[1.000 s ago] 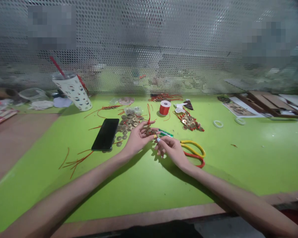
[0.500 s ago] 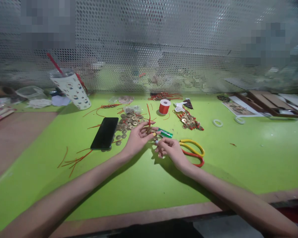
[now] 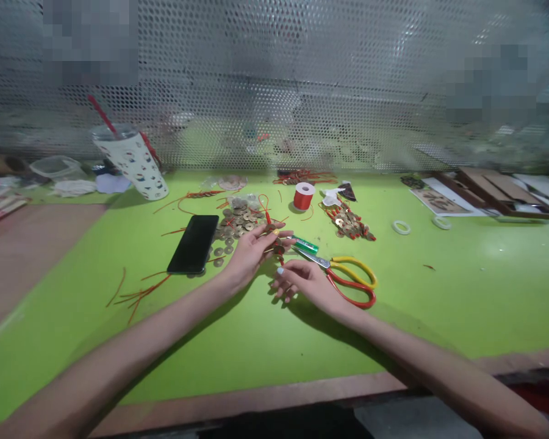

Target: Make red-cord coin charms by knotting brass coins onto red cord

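My left hand (image 3: 249,251) is closed on a string of coins (image 3: 279,249) tied with red cord, its red loop (image 3: 265,204) standing up beyond the fingers. Just below, my right hand (image 3: 305,281) pinches the lower end of the red cord between thumb and forefinger; the other fingers are curled loosely. Scissors (image 3: 350,280) with one yellow and one red handle lie beside my right hand. A green lighter (image 3: 305,245) rests by the scissor blades. Behind my left hand is a pile of loose round coins (image 3: 238,222) with holes.
A black phone (image 3: 193,245) lies left of the coins, near cut red cords (image 3: 141,296). Behind stand a red thread spool (image 3: 304,196) and a patterned cup (image 3: 130,161) with a straw. Finished coin strings (image 3: 350,222) lie to the right. A perforated metal screen (image 3: 274,91) borders the table.
My left hand has turned, and the red loop shows wider and further left. My right hand has shifted slightly left and down, uncovering the scissor blades.
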A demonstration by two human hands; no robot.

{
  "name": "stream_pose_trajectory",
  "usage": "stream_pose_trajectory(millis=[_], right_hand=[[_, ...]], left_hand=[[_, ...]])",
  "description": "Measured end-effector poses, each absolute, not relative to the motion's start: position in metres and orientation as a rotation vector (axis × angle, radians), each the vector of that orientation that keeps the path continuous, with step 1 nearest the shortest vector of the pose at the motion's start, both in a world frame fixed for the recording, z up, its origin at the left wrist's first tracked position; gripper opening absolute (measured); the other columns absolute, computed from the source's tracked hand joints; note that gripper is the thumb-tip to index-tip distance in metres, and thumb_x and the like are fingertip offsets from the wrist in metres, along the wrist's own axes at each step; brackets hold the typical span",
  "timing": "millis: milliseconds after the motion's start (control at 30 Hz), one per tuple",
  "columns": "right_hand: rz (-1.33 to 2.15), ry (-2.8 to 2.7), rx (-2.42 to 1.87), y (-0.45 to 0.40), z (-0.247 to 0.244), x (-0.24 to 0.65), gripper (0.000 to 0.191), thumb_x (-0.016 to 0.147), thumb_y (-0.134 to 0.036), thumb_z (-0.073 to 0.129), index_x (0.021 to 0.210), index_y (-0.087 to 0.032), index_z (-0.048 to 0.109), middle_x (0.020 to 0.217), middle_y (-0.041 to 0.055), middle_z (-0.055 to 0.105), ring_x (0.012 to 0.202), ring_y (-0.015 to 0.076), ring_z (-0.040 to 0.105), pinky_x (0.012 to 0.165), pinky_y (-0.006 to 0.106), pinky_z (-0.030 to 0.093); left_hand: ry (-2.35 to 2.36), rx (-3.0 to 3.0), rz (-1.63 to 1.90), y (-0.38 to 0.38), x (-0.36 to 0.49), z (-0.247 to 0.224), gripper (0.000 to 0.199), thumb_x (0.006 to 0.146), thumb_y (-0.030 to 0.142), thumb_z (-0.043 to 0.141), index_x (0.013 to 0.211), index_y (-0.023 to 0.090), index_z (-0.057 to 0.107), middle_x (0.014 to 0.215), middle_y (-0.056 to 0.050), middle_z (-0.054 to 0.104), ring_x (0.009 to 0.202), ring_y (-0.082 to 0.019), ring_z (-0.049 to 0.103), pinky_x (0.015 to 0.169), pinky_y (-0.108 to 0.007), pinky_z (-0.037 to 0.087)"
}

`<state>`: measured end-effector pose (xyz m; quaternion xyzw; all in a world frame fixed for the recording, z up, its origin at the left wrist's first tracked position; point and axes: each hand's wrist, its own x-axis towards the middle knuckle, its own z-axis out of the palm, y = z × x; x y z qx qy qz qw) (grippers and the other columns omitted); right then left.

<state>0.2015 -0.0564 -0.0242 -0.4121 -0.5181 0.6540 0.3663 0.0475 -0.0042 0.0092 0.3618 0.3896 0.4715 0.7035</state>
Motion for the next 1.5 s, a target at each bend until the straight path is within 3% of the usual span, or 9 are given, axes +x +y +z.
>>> stream_pose_trajectory(millis=[233, 333, 433, 500, 767, 1000, 1133, 1333, 1500], right_hand=[[1.295, -1.482, -1.182, -0.053, -0.028, 0.205, 0.038, 0.088, -0.042, 0.069, 0.117, -0.018, 0.063, 0.111, 0.0102, 0.072, 0.075, 0.0188, 0.074, 0.053, 0.027, 0.058], [1.279, -1.549, -1.139, -0.051, -0.025, 0.206, 0.028, 0.092, -0.044, 0.064, 0.098, -0.017, 0.070, 0.090, 0.0066, 0.075, 0.071, 0.0179, 0.071, 0.058, 0.028, 0.056], [1.250, -1.585, -1.151, -0.051, -0.019, 0.205, 0.038, 0.097, -0.045, 0.054, 0.076, -0.017, 0.069, 0.069, 0.0037, 0.071, 0.061, 0.0153, 0.065, 0.056, 0.027, 0.050], [1.280, -1.560, -1.143, -0.053, -0.016, 0.203, 0.042, 0.098, -0.046, 0.052, 0.072, -0.017, 0.069, 0.066, 0.0036, 0.070, 0.058, 0.0148, 0.062, 0.056, 0.027, 0.048], [1.328, -1.530, -1.110, -0.057, -0.023, 0.201, 0.039, 0.097, -0.047, 0.054, 0.077, -0.018, 0.070, 0.069, 0.0036, 0.070, 0.058, 0.0148, 0.060, 0.056, 0.027, 0.047], [1.312, -1.629, -1.114, -0.056, -0.022, 0.200, 0.040, 0.099, -0.044, 0.051, 0.074, -0.018, 0.068, 0.071, 0.0037, 0.071, 0.061, 0.0153, 0.062, 0.058, 0.027, 0.047], [1.305, -1.599, -1.134, -0.051, -0.021, 0.204, 0.033, 0.097, -0.046, 0.055, 0.084, -0.018, 0.069, 0.078, 0.0054, 0.073, 0.065, 0.0172, 0.066, 0.060, 0.028, 0.050], [1.347, -1.617, -1.119, -0.049, -0.023, 0.206, 0.028, 0.094, -0.046, 0.060, 0.087, -0.021, 0.071, 0.081, 0.0061, 0.074, 0.067, 0.0186, 0.067, 0.061, 0.031, 0.053], [1.318, -1.583, -1.079, -0.048, -0.021, 0.202, 0.023, 0.089, -0.044, 0.066, 0.088, -0.022, 0.072, 0.088, 0.0055, 0.075, 0.080, 0.0208, 0.069, 0.075, 0.037, 0.057]], left_hand=[[0.805, 0.817, 1.008, -0.006, 0.048, 0.009, 0.021, 0.096, 0.012, 0.054, 0.111, 0.012, 0.069, 0.109, -0.014, 0.077, 0.090, -0.019, 0.076, 0.079, -0.027, 0.062], [0.806, 0.833, 1.000, -0.006, 0.048, 0.009, 0.020, 0.097, 0.014, 0.053, 0.109, 0.013, 0.070, 0.109, -0.013, 0.077, 0.090, -0.019, 0.076, 0.080, -0.027, 0.062], [0.795, 0.815, 1.003, -0.007, 0.050, 0.010, 0.018, 0.098, 0.015, 0.054, 0.102, 0.011, 0.071, 0.107, -0.015, 0.077, 0.092, -0.020, 0.076, 0.086, -0.030, 0.061], [0.768, 0.790, 1.024, -0.008, 0.051, 0.011, 0.016, 0.097, 0.016, 0.055, 0.097, 0.011, 0.070, 0.105, -0.015, 0.077, 0.094, -0.021, 0.076, 0.091, -0.033, 0.059], [0.682, 0.710, 1.045, -0.011, 0.052, 0.019, 0.019, 0.101, 0.017, 0.047, 0.108, 0.012, 0.064, 0.104, -0.015, 0.077, 0.083, -0.019, 0.076, 0.086, -0.035, 0.061], [0.622, 0.704, 1.072, -0.014, 0.056, 0.012, 0.021, 0.103, 0.018, 0.043, 0.111, 0.013, 0.061, 0.107, -0.016, 0.077, 0.101, -0.024, 0.075, 0.097, -0.041, 0.057], [0.650, 0.652, 1.040, -0.015, 0.057, 0.014, 0.025, 0.102, 0.019, 0.039, 0.113, 0.010, 0.060, 0.107, -0.019, 0.076, 0.102, -0.027, 0.075, 0.099, -0.045, 0.056], [0.666, 0.660, 1.031, -0.015, 0.056, 0.014, 0.025, 0.102, 0.018, 0.041, 0.109, 0.009, 0.062, 0.108, -0.019, 0.076, 0.095, -0.024, 0.076, 0.093, -0.041, 0.059], [0.656, 0.737, 1.039, -0.015, 0.055, 0.013, 0.022, 0.100, 0.017, 0.047, 0.104, 0.010, 0.067, 0.107, -0.017, 0.077, 0.095, -0.022, 0.075, 0.091, -0.036, 0.060]])
